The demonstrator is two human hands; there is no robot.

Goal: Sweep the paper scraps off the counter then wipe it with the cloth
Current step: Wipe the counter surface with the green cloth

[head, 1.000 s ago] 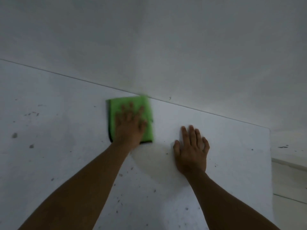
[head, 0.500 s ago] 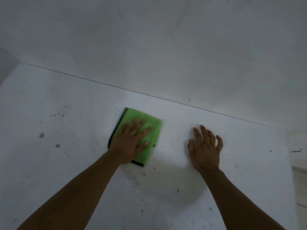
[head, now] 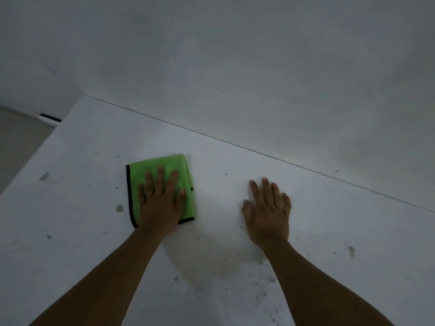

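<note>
A folded green cloth with a black edge lies flat on the white counter. My left hand presses down on it with straight, spread fingers and covers its near half. My right hand rests flat on the bare counter to the right of the cloth, fingers spread, holding nothing. No paper scraps show in the view; only small dark specks and smudges dot the surface.
A white wall rises along the counter's far edge. The counter's left edge drops off to a floor at the far left. Dark specks cluster on the counter near my right forearm.
My left hand has slid the cloth leftwards along the counter and turned it, ending square to me. My right hand stayed flat on the counter. The view swung left, revealing the counter's left edge.
</note>
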